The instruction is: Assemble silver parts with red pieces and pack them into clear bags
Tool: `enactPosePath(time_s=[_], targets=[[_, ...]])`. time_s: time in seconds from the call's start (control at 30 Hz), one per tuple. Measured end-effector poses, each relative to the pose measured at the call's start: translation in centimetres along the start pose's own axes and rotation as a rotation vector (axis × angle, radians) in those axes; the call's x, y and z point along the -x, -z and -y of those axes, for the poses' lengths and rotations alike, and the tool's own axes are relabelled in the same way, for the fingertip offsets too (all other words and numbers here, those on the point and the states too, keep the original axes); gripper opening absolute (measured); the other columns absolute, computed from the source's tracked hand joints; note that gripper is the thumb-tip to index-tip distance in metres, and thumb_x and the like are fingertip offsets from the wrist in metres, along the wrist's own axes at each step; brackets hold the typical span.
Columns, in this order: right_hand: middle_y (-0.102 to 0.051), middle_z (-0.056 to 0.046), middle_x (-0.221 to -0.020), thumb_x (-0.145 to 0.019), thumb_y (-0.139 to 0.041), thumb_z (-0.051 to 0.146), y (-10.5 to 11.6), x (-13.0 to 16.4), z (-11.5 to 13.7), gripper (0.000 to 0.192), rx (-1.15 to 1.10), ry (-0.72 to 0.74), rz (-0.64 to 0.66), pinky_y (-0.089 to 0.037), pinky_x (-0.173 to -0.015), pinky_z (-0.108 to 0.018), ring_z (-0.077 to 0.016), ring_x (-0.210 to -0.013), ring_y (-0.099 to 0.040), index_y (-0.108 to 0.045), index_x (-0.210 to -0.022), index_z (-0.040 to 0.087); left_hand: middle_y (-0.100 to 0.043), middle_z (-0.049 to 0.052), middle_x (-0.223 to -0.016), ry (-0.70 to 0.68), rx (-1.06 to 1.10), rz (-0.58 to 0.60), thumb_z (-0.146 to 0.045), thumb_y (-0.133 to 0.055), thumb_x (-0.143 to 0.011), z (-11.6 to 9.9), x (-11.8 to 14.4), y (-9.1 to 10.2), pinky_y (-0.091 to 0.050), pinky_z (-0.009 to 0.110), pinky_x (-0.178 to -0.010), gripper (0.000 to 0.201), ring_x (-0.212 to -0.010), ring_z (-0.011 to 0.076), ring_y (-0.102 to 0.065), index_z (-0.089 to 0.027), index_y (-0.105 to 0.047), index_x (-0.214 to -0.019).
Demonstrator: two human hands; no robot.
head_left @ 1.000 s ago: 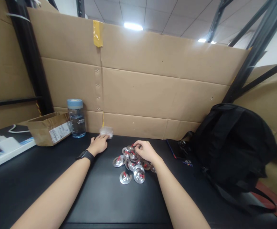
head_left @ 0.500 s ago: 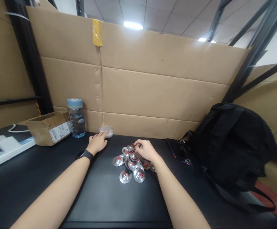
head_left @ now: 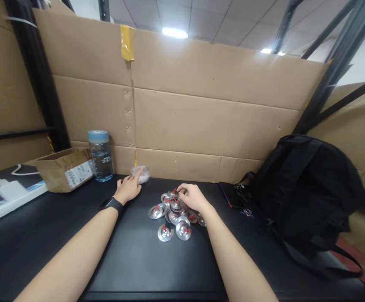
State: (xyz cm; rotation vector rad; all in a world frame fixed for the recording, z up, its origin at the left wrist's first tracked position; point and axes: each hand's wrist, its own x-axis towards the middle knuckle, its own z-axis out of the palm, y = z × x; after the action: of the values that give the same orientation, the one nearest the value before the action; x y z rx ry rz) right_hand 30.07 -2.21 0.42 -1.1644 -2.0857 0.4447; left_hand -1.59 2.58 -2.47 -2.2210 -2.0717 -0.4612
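Several silver finger cymbals with red loops lie heaped on the black table in front of me. At the heap's back edge, my right hand is closed in a pinch on the rim of a finger cymbal; its lower fingers are hidden behind the hand. My left hand, with a black watch on the wrist, lies palm down to the left. Its index finger is stretched onto a small clear plastic bag by the cardboard wall, and the other fingers rest near the tabletop.
A water bottle and an open cardboard box stand at the back left, beside a white power strip. On the right sit a black backpack and a dark flat item with keys. A cardboard wall closes off the back.
The plastic bag, blurred before, now shows sharply and sits a little differently under my left hand, whose index finger reaches further onto it. My right hand and the cymbals have barely moved.
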Motion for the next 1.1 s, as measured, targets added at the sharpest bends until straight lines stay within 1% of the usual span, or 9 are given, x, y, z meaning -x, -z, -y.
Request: enactPosePath(time_s=[0.17,0.3,0.37,0.43,0.5,0.6,0.73,0.93,1.1], targets=[[-0.075,0.0,-0.077,-0.078,-0.061,0.012,0.5,-0.1,-0.1,0.023,0.019,-0.009,0.008,-0.045,-0.063,-0.022,-0.0134,-0.063,-0.064,-0.076,-0.092,0.023,-0.054,0.015,-0.146,0.004,0.013,-0.016,-0.029,-0.044,-0.091,-0.1,0.1,0.0,-0.032,0.059,-0.103,0.083,-0.135,0.0378,-0.045,-0.031,-0.002,-0.162],[-0.073,0.0,-0.072,-0.071,-0.074,0.018,3.2,0.3,-0.9,0.014,0.131,-0.144,0.035,-0.041,-0.057,-0.022,-0.0132,-0.059,-0.062,-0.076,-0.084,0.023,-0.049,0.015,-0.15,0.004,-0.004,-0.063,-0.031,-0.046,-0.089,0.0,0.1,0.1,-0.034,0.058,-0.103,0.078,-0.135,0.0377,-0.043,-0.029,-0.014,-0.161],[-0.071,0.0,-0.069,-0.06,-0.086,0.027,5.2,0.8,-1.5,0.022,0.205,-0.26,0.178,-0.039,-0.053,-0.022,-0.0132,-0.058,-0.061,-0.074,-0.078,0.022,-0.048,0.014,-0.151,0.001,-0.018,-0.086,-0.031,-0.047,-0.088,0.0,0.2,0.2,-0.035,0.057,-0.102,0.073,-0.135,0.0374,-0.042,-0.029,-0.026,-0.158],[-0.071,0.0,-0.07,-0.049,-0.093,0.033,6.9,1.3,-2.1,0.04,0.219,-0.404,0.414,-0.039,-0.051,-0.021,-0.0134,-0.058,-0.062,-0.072,-0.08,0.02,-0.048,0.014,-0.15,0.0,-0.025,-0.114,-0.031,-0.048,-0.087,-0.1,0.2,0.4,-0.036,0.056,-0.101,0.067,-0.133,0.0371,-0.042,-0.027,-0.037,-0.153],[-0.072,0.001,-0.071,-0.046,-0.094,0.033,8.1,1.8,-2.5,0.047,0.172,-0.529,0.584,-0.04,-0.05,-0.021,-0.013,-0.055,-0.062,-0.07,-0.084,0.019,-0.05,0.015,-0.148,-0.001,-0.02,-0.145,-0.034,-0.047,-0.088,-0.3,0.3,0.7,-0.037,0.055,-0.1,0.059,-0.131,0.0368,-0.043,-0.025,-0.046,-0.147],[-0.074,-0.001,-0.074,-0.051,-0.091,0.029,8.7,2.1,-2.5,0.043,0.107,-0.647,0.668,-0.041,-0.048,-0.019,-0.0126,-0.054,-0.065,-0.066,-0.085,0.017,-0.055,0.013,-0.143,-0.007,0.011,-0.181,-0.041,-0.04,-0.094,-0.8,0.5,1.2,-0.038,0.054,-0.098,0.048,-0.128,0.0359,-0.046,-0.026,-0.057,-0.137],[-0.074,-0.003,-0.075,-0.054,-0.091,0.028,8.2,2.1,-1.9,0.045,0.047,-0.737,0.74,-0.046,-0.051,-0.018,-0.0153,-0.06,-0.071,-0.061,-0.086,0.017,-0.061,0.011,-0.134,-0.026,0.06,-0.22,-0.044,-0.032,-0.099,-1.3,0.9,1.7,-0.038,0.05,-0.095,0.045,-0.123,0.0334,-0.052,-0.027,-0.066,-0.123],[-0.071,0.0,-0.063,-0.059,-0.081,0.009,6.8,2.0,-1.7,0.035,0.13,-0.695,0.703,-0.053,-0.057,-0.022,-0.0157,-0.059,-0.07,-0.059,-0.085,0.018,-0.067,0.01,-0.123,-0.077,0.093,-0.267,-0.04,-0.036,-0.099,-2.8,1.8,2.5,-0.037,0.046,-0.091,0.039,-0.114,0.0315,-0.058,-0.025,-0.071,-0.108],[-0.071,-0.001,-0.067,-0.057,-0.076,0.001,7.0,1.7,-2.4,0.043,0.332,-0.618,0.509,-0.049,-0.055,-0.022,-0.0169,-0.06,-0.068,-0.064,-0.094,0.018,-0.07,0.008,-0.115,-0.115,0.141,-0.26,-0.031,-0.045,-0.094,-4.1,2.2,2.8,-0.034,0.044,-0.092,0.027,-0.11,0.0284,-0.061,-0.026,-0.07,-0.104]])
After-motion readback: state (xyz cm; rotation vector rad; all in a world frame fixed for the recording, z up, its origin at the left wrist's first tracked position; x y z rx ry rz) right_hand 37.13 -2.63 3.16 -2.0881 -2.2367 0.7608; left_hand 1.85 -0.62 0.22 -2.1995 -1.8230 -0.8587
